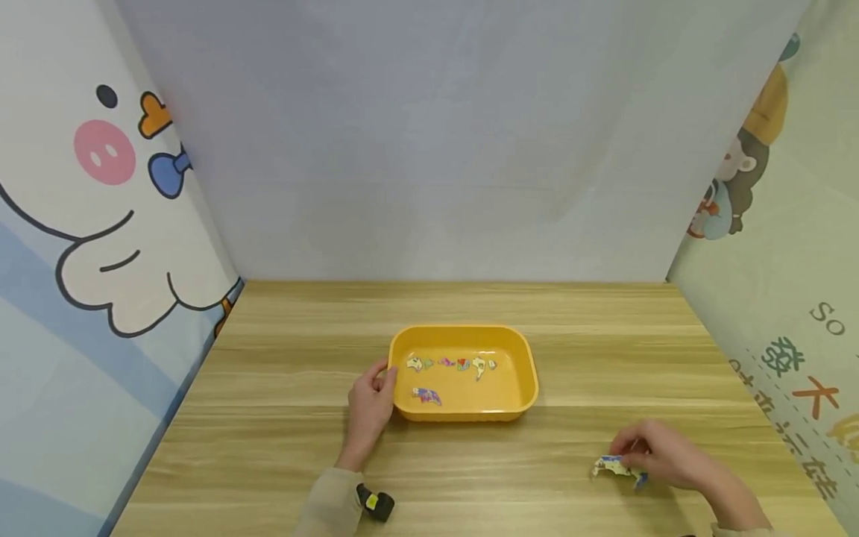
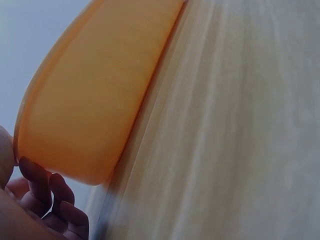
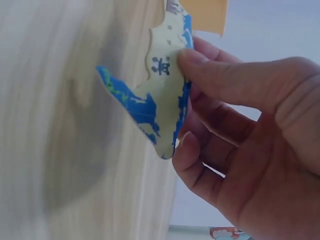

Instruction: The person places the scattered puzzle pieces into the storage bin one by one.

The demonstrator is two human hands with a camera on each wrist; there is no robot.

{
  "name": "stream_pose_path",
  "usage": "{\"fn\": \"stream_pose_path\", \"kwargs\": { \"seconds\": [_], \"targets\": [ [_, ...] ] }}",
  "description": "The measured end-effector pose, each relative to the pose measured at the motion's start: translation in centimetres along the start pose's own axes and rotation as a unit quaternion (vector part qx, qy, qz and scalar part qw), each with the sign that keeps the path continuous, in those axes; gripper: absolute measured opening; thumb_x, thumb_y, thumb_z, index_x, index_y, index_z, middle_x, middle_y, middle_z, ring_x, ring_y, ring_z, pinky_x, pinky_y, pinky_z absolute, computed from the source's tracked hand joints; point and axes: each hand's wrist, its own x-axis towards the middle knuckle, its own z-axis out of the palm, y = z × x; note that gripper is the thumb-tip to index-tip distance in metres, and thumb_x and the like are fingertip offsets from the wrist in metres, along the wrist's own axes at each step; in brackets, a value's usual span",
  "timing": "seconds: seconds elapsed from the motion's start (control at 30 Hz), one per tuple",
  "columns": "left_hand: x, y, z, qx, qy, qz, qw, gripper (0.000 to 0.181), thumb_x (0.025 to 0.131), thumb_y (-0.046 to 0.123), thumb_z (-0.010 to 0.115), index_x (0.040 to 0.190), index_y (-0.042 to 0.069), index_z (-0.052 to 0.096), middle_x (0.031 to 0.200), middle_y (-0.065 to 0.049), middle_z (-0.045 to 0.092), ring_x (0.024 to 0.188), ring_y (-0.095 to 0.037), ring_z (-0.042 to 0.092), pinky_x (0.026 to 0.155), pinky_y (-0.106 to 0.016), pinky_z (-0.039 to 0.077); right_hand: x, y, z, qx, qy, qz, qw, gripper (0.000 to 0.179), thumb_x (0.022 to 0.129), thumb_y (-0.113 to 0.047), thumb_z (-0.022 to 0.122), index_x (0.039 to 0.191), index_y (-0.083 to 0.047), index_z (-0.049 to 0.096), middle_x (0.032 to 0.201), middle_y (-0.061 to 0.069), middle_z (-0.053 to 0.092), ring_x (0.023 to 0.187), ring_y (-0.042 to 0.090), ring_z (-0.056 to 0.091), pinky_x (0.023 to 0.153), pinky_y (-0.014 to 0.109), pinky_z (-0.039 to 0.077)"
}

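Observation:
A shallow yellow plastic tub (image 1: 463, 415) stands on the table, several small colourful flat pieces lying inside. My left hand (image 1: 370, 406) grips its left wall, thumb at the rim and fingers outside; the left wrist view shows the tub wall (image 2: 95, 95) beside the curled fingers. To the right of the tub, my right hand (image 1: 661, 453) pinches an irregular flat puzzle-like piece (image 3: 167, 85), cream with blue patches and a small dark figure printed on it. The piece is held just above the tabletop, tilted. In the tub, a purple-and-blue piece (image 1: 427, 396) lies apart from the row of others.
The wood-grain table (image 1: 282, 418) reaches back to a pale curtain (image 1: 416, 164). Cartoon-printed cloths hang at left (image 1: 80, 246) and right (image 1: 792, 298). A black strap device (image 1: 377, 503) sits on the left wrist.

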Motion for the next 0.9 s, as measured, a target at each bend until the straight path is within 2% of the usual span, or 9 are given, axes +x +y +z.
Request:
{"fn": "stream_pose_path", "kwargs": {
  "seconds": [0.3, 0.47, 0.73, 0.9],
  "targets": [
    [-0.1, 0.1, 0.0, 0.0, -0.001, -0.019, 0.9998, 0.032, 0.094, 0.024, 0.061, 0.118, 0.002, 0.066, 0.057, 0.0, 0.045, 0.047, -0.013, 0.04, 0.042, -0.023, 0.03, 2.1, -1.9, -0.7, -0.042, 0.024, -0.01, 0.9988, 0.009, 0.086, -0.005, 0.069, 0.094, -0.007, 0.071, 0.084, -0.007, 0.066, 0.071, 0.01, 0.061, 0.06, 0.028, 0.05],
    [0.0, 0.0, 0.0, -0.002, 0.0, -0.011, 0.9999, 0.032, 0.094, 0.024, 0.061, 0.117, 0.002, 0.066, 0.057, 0.001, 0.046, 0.046, -0.012, 0.04, 0.041, -0.022, 0.03, 3.0, -2.8, -0.9, -0.061, 0.029, -0.02, 0.9975, 0.009, 0.085, -0.004, 0.07, 0.093, -0.007, 0.071, 0.083, -0.006, 0.066, 0.07, 0.01, 0.061, 0.06, 0.027, 0.049],
    [0.0, 0.1, 0.0, 0.001, 0.004, 0.007, 1.0, 0.03, 0.094, 0.022, 0.061, 0.115, 0.001, 0.067, 0.055, 0.003, 0.045, 0.043, -0.007, 0.038, 0.04, -0.022, 0.03, 4.5, -4.2, -1.7, -0.078, 0.018, 0.004, 0.9968, 0.013, 0.088, -0.003, 0.066, 0.095, -0.012, 0.072, 0.086, -0.007, 0.067, 0.075, 0.009, 0.061, 0.063, 0.028, 0.051],
    [0.0, -0.1, 0.0, -0.008, 0.0, 0.007, 0.9999, 0.031, 0.095, 0.021, 0.06, 0.117, 0.001, 0.066, 0.053, 0.002, 0.044, 0.043, -0.01, 0.038, 0.04, -0.022, 0.03, 5.7, -5.1, -2.0, -0.087, 0.026, -0.003, 0.9958, 0.017, 0.088, 0.0, 0.065, 0.096, -0.013, 0.072, 0.089, -0.008, 0.067, 0.077, 0.009, 0.061, 0.065, 0.029, 0.05]
  ]
}}
